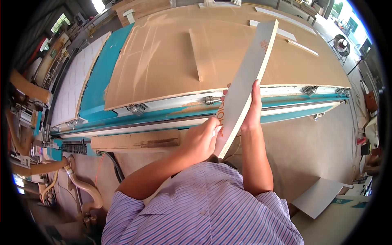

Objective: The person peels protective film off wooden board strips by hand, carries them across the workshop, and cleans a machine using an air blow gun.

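Observation:
A long white board (245,77) with orange lettering on its face tilts up in front of me, its raw edge to the right. My right hand (254,106) is closed around it, palm along that edge, with fingertips showing past the far side. My left hand (204,139) is curled closed against the lettered face near the lower end. A small pale spot shows at its fingertips; what it pinches, if anything, I cannot make out. Beyond the board lies a large brown sheet (163,53) on the machine bed.
Narrow strips (303,47) lie at the sheet's far right, and one thin strip (195,55) lies mid-sheet. At the far edge another person's gloved hands (222,2) show. A teal machine rail (171,116) runs in front. A grey panel (316,198) leans at lower right.

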`<state>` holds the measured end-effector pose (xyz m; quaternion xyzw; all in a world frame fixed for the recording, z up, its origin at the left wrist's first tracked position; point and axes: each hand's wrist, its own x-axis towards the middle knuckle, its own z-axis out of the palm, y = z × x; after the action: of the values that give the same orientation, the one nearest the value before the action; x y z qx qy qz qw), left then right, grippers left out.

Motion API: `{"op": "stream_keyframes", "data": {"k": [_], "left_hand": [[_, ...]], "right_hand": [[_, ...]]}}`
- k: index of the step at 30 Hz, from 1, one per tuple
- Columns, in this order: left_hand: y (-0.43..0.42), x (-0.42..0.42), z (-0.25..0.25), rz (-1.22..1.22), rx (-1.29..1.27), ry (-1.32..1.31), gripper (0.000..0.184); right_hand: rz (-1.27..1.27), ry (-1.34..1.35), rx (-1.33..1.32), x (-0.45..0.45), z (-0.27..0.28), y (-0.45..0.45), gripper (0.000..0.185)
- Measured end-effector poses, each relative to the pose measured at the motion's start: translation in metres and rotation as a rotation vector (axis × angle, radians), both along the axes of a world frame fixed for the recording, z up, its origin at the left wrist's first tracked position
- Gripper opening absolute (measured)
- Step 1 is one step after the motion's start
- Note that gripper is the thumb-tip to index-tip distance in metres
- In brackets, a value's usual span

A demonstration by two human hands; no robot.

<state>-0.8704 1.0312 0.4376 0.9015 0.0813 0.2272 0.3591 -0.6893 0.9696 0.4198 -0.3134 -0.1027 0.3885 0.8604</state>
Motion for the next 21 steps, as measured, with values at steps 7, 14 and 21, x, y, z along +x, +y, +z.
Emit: {"op": "stream_keyframes", "data": {"k": [7,14,21], "left_hand": [[0.029,0.022,-0.002,0.056,0.347,-0.051,0.011],[0.068,0.063,0.005,0.11,0.457,-0.073,0.012],[0.103,0.103,0.031,0.209,0.523,0.001,0.008]], "right_hand": [[0.047,-0.048,0.004,0.007,0.001,0.005,0.067],[0.205,-0.01,0.051,0.005,-0.009,0.006,0.057],[0.163,0.0,-0.026,0.009,-0.023,0.008,0.059]]}}
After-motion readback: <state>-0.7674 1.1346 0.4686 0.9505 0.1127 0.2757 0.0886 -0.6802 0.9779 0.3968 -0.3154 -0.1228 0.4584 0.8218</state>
